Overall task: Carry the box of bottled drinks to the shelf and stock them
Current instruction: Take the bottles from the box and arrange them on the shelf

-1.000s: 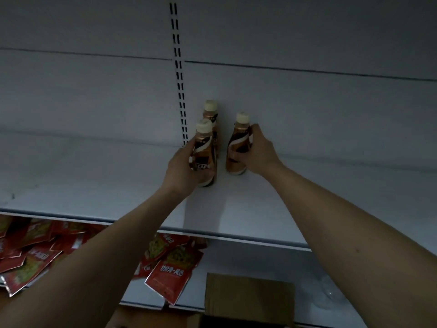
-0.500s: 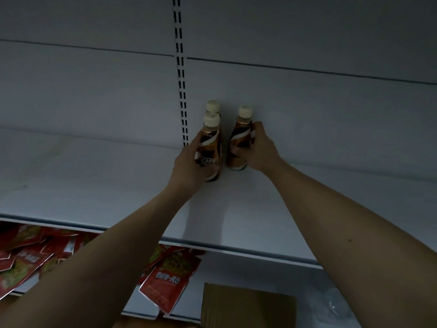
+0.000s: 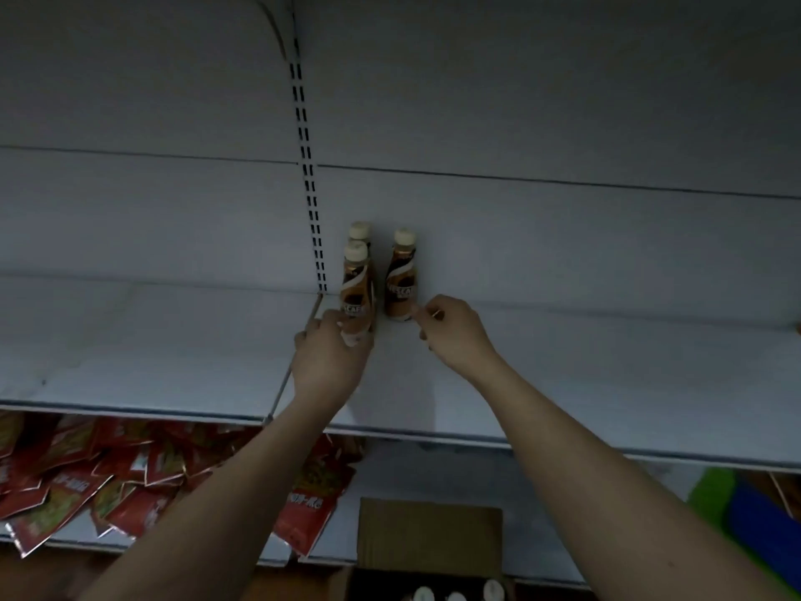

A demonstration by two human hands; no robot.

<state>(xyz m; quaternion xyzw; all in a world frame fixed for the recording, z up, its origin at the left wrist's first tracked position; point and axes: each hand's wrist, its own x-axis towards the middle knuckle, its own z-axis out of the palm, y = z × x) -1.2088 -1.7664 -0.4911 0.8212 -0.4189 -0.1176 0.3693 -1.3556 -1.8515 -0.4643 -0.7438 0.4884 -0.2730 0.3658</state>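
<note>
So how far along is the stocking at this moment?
Done: the box sits below the shelf, and three bottles stand at the back: a rear bottle, a front bottle and a right bottle. In hand: the left hand fingers the front bottle's base; the right hand is beside the right bottle, contact unclear. Left: more white caps show in the box.
</note>
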